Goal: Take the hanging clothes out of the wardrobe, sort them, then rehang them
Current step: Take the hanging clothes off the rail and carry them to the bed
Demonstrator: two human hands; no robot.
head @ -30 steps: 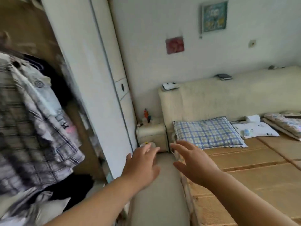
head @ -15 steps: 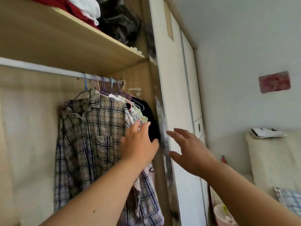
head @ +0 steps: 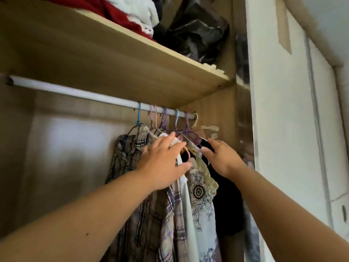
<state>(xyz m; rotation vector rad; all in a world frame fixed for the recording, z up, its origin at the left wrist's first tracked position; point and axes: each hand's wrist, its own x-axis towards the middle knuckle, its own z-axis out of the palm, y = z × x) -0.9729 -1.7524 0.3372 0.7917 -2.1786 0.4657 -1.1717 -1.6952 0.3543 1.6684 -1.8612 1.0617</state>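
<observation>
Several garments hang bunched at the right end of a white rail (head: pixel 75 91) inside the open wardrobe: a grey plaid shirt (head: pixel 130 159), a white patterned top (head: pixel 200 195) and a black garment (head: pixel 226 195), on coloured wire hangers (head: pixel 164 120). My left hand (head: pixel 162 163) lies with straight fingers on the shoulders of the plaid shirt and the white garment beside it. My right hand (head: pixel 221 157) reaches with extended fingers to the shoulder of the black garment near its hanger. Neither hand has closed on anything.
A wooden shelf (head: pixel 113 59) just above the rail carries red and white folded clothes (head: pixel 128 14) and a black plastic bag (head: pixel 196 33). The white wardrobe door (head: pixel 283 129) stands at the right. The rail's left half is bare.
The view swung from the bed up to the wardrobe rail. Both hands moved forward and up, from the air in front of the clothes onto the garments' shoulders.
</observation>
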